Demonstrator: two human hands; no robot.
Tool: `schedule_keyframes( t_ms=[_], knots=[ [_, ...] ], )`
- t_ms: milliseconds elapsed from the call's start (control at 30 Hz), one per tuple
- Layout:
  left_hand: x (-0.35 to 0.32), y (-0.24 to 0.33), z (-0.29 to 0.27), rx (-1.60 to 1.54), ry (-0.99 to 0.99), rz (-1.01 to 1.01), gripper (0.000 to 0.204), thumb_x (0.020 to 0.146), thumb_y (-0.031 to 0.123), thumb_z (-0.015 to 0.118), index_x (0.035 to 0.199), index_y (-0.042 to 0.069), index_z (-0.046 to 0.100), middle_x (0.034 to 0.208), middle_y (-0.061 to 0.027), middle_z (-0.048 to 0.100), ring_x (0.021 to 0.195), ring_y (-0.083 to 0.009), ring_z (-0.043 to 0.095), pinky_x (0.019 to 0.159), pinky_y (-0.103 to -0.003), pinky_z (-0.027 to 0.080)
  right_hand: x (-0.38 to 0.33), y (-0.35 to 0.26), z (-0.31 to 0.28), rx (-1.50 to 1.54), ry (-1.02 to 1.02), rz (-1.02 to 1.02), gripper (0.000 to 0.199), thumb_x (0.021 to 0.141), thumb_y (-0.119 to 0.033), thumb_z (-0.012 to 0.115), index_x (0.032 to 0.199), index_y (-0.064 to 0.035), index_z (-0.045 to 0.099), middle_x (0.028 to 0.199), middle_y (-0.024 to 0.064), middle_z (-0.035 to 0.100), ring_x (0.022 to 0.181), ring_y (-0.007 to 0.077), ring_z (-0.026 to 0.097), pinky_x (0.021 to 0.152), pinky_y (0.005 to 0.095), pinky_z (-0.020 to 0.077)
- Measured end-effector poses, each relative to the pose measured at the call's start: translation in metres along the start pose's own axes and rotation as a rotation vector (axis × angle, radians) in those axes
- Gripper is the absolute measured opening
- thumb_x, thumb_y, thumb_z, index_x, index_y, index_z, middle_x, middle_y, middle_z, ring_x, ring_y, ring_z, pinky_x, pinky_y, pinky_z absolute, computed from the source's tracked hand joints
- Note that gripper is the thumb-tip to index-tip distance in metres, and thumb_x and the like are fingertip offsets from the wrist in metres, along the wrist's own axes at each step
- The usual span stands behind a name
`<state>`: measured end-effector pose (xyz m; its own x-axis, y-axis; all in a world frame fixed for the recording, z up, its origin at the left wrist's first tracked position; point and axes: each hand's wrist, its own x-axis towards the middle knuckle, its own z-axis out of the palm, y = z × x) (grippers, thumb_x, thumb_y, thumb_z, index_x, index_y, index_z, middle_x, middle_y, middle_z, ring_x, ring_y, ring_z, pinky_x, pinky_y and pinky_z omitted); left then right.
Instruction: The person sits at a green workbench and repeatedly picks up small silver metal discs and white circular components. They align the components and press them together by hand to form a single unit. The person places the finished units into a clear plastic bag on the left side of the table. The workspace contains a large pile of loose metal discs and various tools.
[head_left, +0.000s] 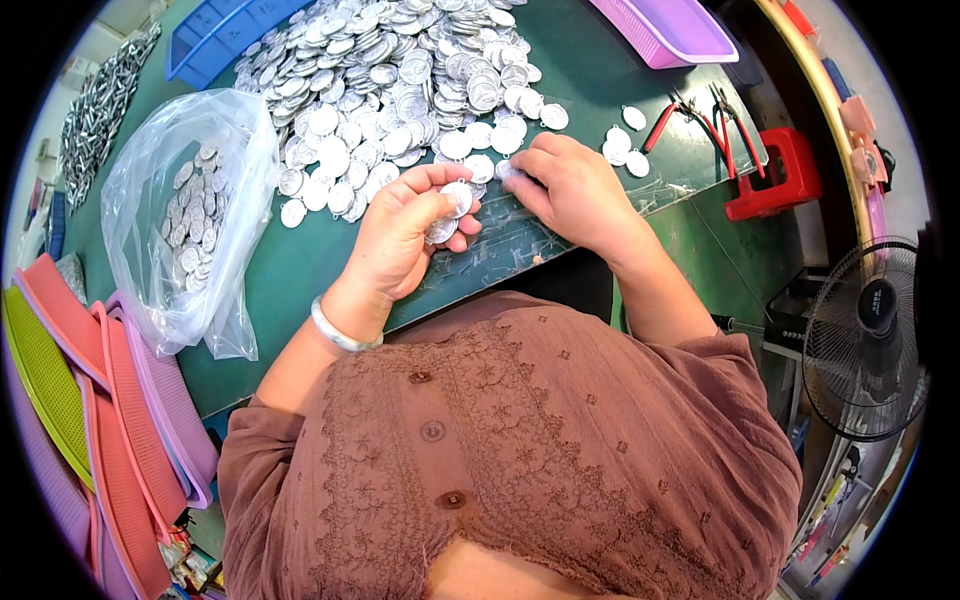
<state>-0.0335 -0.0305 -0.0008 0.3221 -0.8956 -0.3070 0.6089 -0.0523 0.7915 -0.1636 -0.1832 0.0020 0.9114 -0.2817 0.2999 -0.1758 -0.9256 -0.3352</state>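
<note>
**Sorting through a mountain of little silver discs, one handful at a time**

Using the big heap of silver discs on the green bench as the landmark, going left to right.

Far left of the heap, stacked plastic trays in pink, green and purple lean at the bench edge. Just left of the heap sits a clear plastic bag with a smaller batch of discs inside.

Right below the heap's near edge, the left hand is curled around a small stack of discs, thumb and fingers pinching them, a silver bangle on the wrist. Beside it, the right hand rests with fingertips pressed down on a single disc at the heap's fringe, on a clear plastic sheet.

Right of the heap lie a few loose discs and red-handled pliers.

My read: this looks like the gather-and-count step, feeding discs into the left-hand stack. The next move calls for sliding one disc free without dragging its neighbours along.
</note>
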Motion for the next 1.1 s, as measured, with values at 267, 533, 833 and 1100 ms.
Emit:
schedule_keyframes(
  t_ms=[267,533,833,1100],
  knots=[
    [0.001,-0.002,0.001,0.008,-0.021,0.016,0.013,0.081,0.007,0.056,0.092,0.001,0.053,0.08,-0.0079,0.059,0.064,-0.0118,0.057,0.051,-0.02,0.045,0.005,-0.005,-0.008,0.94,-0.133,0.473,0.023,0.085,-0.02,0.051,0.08,0.0004,0.06,0.062,0.0003,0.055,0.055,0.0049,0.046,0.05,0.0208,0.0385],
    [0.001,-0.007,-0.003,0.054,-0.03,0.031,0.009,0.081,0.01,0.058,0.085,0.003,0.055,0.074,-0.0035,0.058,0.061,-0.0095,0.055,0.048,-0.019,0.042,0.008,-0.008,-0.001,1.002,-0.168,0.435,0.02,0.084,-0.018,0.05,0.085,-0.0011,0.061,0.064,0.0031,0.056,0.056,0.0104,0.049,0.053,0.0228,0.0407],
    [0.001,-0.006,-0.001,0.019,-0.007,0.017,0.006,0.081,0.008,0.056,0.082,0.003,0.053,0.076,-0.0055,0.058,0.063,-0.0124,0.059,0.048,-0.02,0.044,0.013,0.008,0.003,-0.027,0.07,0.082,0.021,0.072,-0.017,0.062,0.09,-0.008,0.06,0.081,0.0095,0.053,0.081,0.0277,0.054,0.068,0.0364,0.0445],
    [0.001,-0.005,-0.002,-0.038,-0.021,0.016,0.002,0.081,0.006,0.051,0.081,0.006,0.049,0.084,-0.0134,0.06,0.071,-0.0192,0.062,0.049,-0.023,0.047,0.009,0.009,-0.005,0.08,-0.004,0.022,0.021,0.07,-0.016,0.064,0.088,-0.0075,0.06,0.08,0.0083,0.051,0.08,0.027,0.053,0.068,0.0362,0.0438]
  ],
)
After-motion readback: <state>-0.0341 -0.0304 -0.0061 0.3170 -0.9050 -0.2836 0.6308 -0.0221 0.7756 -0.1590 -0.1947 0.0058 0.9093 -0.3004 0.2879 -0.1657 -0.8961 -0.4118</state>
